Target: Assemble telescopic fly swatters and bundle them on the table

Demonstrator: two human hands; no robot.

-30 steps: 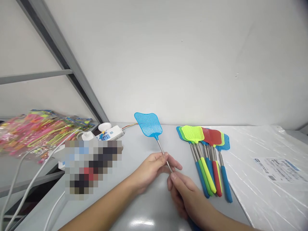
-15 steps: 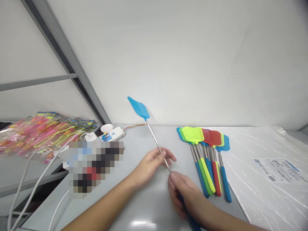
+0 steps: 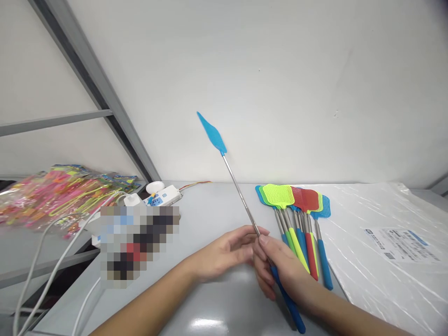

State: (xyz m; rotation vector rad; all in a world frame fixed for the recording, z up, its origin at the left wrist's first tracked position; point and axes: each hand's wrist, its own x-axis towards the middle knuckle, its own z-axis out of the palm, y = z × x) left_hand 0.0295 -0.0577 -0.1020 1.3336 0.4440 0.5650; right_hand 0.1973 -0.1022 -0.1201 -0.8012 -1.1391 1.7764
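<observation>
A blue fly swatter [image 3: 241, 194] slants up and to the left, its head in the air before the wall, its metal rod extended. My right hand [image 3: 285, 268] is closed around the lower rod, just at the top of the blue handle, whose end sticks out below. Beside it, my left hand [image 3: 224, 254] has thumb and fingers apart; its fingertips pass behind the rod, near the right hand's fingers. Whether they touch the rod is hidden. To the right, several fly swatters [image 3: 280, 195] in blue, green, yellow and red lie overlapping on the table, heads toward the wall.
A plastic-wrapped white package [image 3: 353, 233] with a printed label covers the table's right side. On the left are a power strip [image 3: 168, 196], white cables [image 3: 52, 268] and a blurred-out patch. Bagged colourful items [image 3: 63, 198] lie beyond, by a grey metal frame [image 3: 105, 93].
The blue swatter has risen and shifted right, its head now nearly edge-on. My left hand has slid down the rod toward my right hand, its thumb coming off the rod.
</observation>
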